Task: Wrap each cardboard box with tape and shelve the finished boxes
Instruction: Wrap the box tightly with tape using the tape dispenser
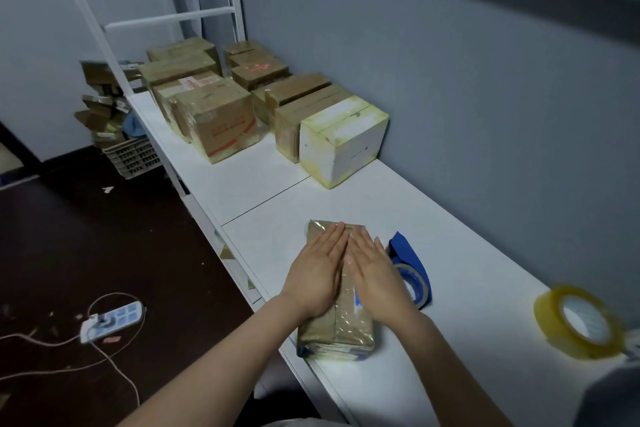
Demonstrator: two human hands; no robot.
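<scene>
While both our hands lie flat on the box [337,333], we are smoothing the tape down, and that step repays care. Our left hand [317,274] and right hand [375,276] rest side by side on the top face, palms down, fingers straight and together. They grip nothing and only press. The box lies on the desk [450,218] near its front edge, right in front of us, and glossy tape covers all we can see of it.

To do this well, we judge that we should press from the middle outward toward the edges, so that air and creases are pushed out rather than trapped. Flat palms spread the load, whereas fingertips alone would likely dent the cardboard. We should rub down over the edges too, since loose tape at a corner tends to lift. The near end looks wrinkled, with a bluish patch at its corner, so that spot probably wants an extra pass.

A blue dispenser [410,253] sits just beside the box on the right, partly hidden by our right hand. A roll [578,321] of clear tape lies well apart, further right, and either should serve if a bare strip turns up. Farther along the white surface, wrapped boxes [214,118] stand in rows under a rack [173,19], where this one looks set to go.
</scene>
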